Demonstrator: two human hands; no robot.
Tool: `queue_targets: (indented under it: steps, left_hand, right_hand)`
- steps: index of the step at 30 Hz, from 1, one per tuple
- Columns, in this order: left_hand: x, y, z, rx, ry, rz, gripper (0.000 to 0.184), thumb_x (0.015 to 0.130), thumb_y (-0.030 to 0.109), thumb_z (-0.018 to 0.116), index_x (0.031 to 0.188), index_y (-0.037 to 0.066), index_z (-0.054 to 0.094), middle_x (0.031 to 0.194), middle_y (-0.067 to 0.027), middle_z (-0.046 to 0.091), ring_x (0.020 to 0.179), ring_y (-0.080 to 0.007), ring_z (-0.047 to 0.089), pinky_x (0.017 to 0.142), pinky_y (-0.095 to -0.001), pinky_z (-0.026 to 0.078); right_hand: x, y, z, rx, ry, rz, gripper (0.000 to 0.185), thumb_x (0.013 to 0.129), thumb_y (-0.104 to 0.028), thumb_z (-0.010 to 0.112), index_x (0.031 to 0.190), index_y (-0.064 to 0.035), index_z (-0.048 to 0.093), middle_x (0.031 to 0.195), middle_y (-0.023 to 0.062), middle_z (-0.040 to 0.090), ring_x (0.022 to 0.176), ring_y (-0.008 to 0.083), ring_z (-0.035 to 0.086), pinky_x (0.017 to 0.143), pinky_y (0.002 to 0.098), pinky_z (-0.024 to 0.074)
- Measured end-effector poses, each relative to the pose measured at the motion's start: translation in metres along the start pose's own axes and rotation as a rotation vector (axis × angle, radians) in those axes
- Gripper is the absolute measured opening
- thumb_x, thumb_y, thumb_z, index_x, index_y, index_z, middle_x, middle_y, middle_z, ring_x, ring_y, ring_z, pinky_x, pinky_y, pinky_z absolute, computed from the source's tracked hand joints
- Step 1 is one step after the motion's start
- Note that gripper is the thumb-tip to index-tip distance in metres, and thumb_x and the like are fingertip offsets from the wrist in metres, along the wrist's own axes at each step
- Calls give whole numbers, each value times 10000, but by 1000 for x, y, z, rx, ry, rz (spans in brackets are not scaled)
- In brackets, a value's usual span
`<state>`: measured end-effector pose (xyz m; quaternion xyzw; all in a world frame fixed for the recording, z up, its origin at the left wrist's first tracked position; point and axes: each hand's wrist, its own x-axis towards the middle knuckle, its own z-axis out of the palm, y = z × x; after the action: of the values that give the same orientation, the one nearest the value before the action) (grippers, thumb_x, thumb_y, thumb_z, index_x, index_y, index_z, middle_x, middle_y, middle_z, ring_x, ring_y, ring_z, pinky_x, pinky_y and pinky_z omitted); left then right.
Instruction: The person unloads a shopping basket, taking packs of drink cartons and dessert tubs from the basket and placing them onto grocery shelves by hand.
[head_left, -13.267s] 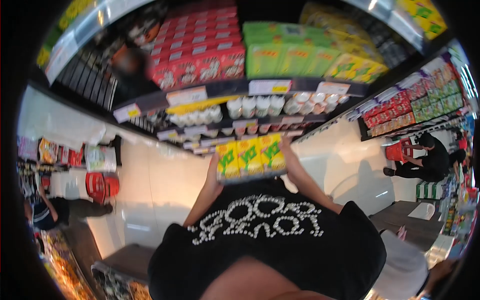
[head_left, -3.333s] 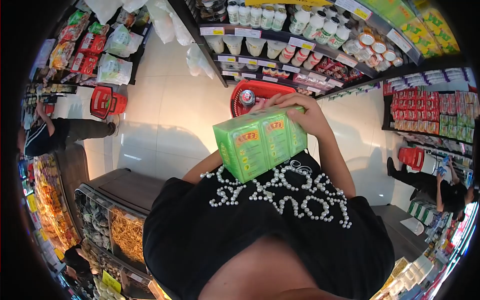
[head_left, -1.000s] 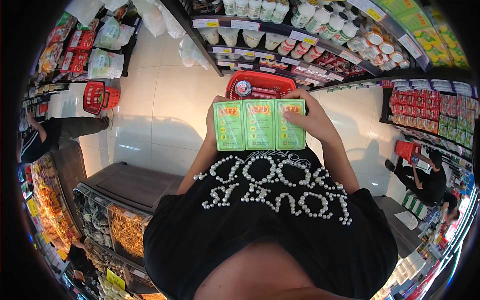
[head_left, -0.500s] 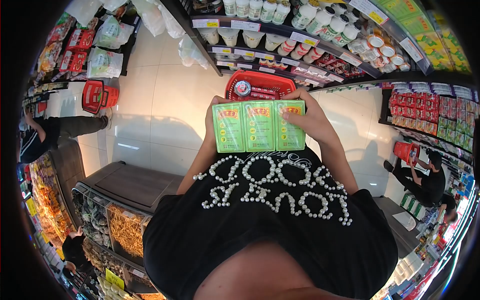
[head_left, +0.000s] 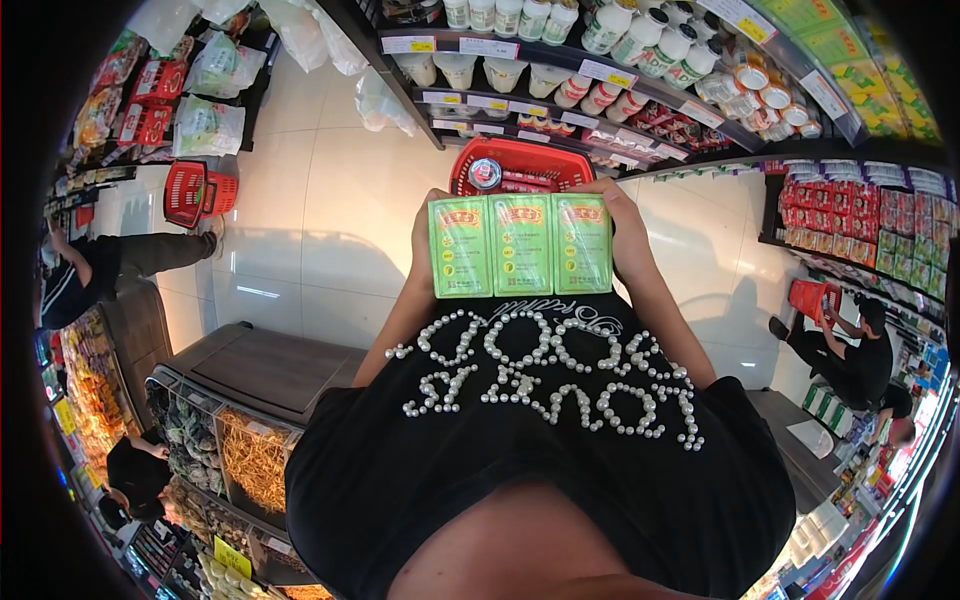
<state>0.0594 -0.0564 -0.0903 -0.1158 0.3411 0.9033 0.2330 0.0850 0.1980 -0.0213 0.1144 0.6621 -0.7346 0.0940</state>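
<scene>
The tiled floor [head_left: 285, 190] is seen on both sides, and the worst harm would probably be done there: corners could be crushed if the pack were let slip. Next in size, the shelf [head_left: 549, 57] is lined with white bottles [head_left: 604, 36], which could be knocked over if the pack were swung too high and too far forward.

The red basket [head_left: 545, 155] is partly covered by the pack, so its near rim cannot be seen and could be caught by a blindly lowered edge. How the basket is supported cannot be told; it might be tipped if pressed.

The green pack [head_left: 521, 245], three boxes side by side, is held before the black shirt [head_left: 540, 445], printed face toward the camera. The boxes could be skewed if squeezed unevenly. Its ends are clasped by the left hand [head_left: 421, 240] and the right hand [head_left: 630, 235], set apart by the pack's width; most fingers are hidden, so firmness cannot be judged.

Inside the basket, the round-lidded container [head_left: 485, 174] could be dented by a hard set-down, and the red packets [head_left: 525, 183] beside it squashed.
</scene>
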Motion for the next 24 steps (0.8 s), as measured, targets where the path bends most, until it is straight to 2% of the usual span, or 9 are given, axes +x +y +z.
queue_targets:
  steps: [6, 12, 17, 20, 24]
  left_hand:
    - [0, -2, -3, 30, -15, 17, 363, 1028, 359, 315, 902, 62, 481, 860, -94, 613, 755, -171, 621, 693, -321, 557]
    - [-1, 0, -2, 54, -10, 11, 368, 1027, 365, 312, 915, 59, 484, 863, -100, 614, 762, -176, 622, 701, -328, 556]
    - [-4, 0, 1, 80, 9, 16, 385, 1023, 383, 314, 930, 54, 489, 875, -111, 616, 771, -188, 625, 711, -339, 558]
    - [-6, 3, 10, 62, 38, 23, 381, 1025, 364, 324, 904, 49, 501, 842, -111, 623, 731, -187, 629, 674, -326, 561]
    - [-6, 4, 9, 50, 28, 11, 386, 1027, 362, 308, 917, 44, 495, 872, -130, 630, 771, -207, 639, 708, -342, 564]
  right_hand:
    - [0, 2, 4, 224, 108, 120, 493, 1022, -319, 245, 987, 22, 599, 965, 139, 644, 875, 190, 597, 849, 316, 473]
    - [-1, -3, 8, 191, 149, 123, 505, 1022, -292, 245, 936, 28, 626, 876, 124, 663, 803, 157, 613, 788, 293, 483]
    - [-3, 1, 9, 249, 181, 120, 497, 1022, -293, 253, 937, 27, 624, 880, 125, 659, 798, 160, 610, 785, 295, 485]
    - [-4, 2, 9, 259, 188, 130, 494, 1022, -294, 257, 936, 26, 625, 885, 126, 657, 799, 161, 609, 788, 296, 486]
    - [-5, 1, 9, 263, 193, 123, 491, 1021, -293, 264, 938, 27, 627, 878, 123, 658, 789, 159, 608, 786, 292, 488]
